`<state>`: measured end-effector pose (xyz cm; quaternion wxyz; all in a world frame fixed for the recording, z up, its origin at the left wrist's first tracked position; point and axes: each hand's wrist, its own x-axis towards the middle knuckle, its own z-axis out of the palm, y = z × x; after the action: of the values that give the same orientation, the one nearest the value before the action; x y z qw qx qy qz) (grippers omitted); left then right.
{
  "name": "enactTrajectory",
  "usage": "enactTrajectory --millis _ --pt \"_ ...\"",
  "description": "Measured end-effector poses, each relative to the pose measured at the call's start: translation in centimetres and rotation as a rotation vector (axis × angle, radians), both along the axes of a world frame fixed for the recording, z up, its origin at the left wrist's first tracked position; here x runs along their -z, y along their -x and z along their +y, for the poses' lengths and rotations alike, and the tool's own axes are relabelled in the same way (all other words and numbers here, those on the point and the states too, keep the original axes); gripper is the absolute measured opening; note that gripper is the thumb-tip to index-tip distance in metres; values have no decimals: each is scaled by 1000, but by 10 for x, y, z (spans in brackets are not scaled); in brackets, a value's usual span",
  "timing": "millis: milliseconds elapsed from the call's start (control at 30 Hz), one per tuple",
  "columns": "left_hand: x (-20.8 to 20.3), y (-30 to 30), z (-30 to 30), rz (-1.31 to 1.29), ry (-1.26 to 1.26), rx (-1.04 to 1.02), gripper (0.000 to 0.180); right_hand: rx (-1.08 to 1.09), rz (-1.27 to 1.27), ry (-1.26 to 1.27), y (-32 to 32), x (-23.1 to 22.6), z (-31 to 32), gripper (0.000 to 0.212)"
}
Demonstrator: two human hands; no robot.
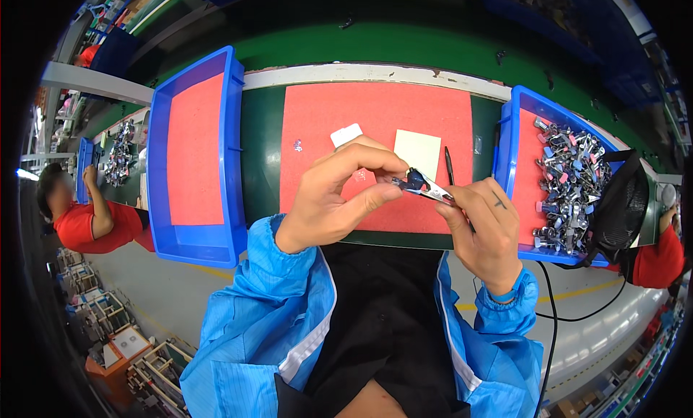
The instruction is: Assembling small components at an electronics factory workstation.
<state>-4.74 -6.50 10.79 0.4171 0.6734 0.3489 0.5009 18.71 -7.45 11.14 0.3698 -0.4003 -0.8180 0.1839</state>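
Observation:
Both of my hands are raised over the pink mat [325,100], working on a small silver metal clip-like piece with a dark blue part [417,180]. My left hand [336,190] pinches its left end between thumb and index finger. The silver end at the right is gripped by my right hand [482,227], thumb and fingers pressed together. Its exact kind is too small to make out. Just behind my hands lie a yellow paper pad [419,151] and a black pen [449,165]. A white card-like piece [346,135] is partly covered by my left hand.
A blue bin [234,151] with a pink lining stands at the left. Another blue bin [511,144] at the right holds a heap of small silver pieces [574,180]. A black mesh bag [621,209] hangs on its outer side. People in red sit at both sides.

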Motion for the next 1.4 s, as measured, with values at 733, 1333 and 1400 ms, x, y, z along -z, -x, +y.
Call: enactTrajectory --millis 733,1333,1400 --pt "0 -7 -3 286 -182 -123 20 -10 -111 -76 0 6 6 33" --pt "19 -25 -13 299 -127 -95 20 -53 -63 9 9 23 12 34" --pt "21 -24 -13 293 -112 -77 23 -53 -75 39 8 24 11 33"
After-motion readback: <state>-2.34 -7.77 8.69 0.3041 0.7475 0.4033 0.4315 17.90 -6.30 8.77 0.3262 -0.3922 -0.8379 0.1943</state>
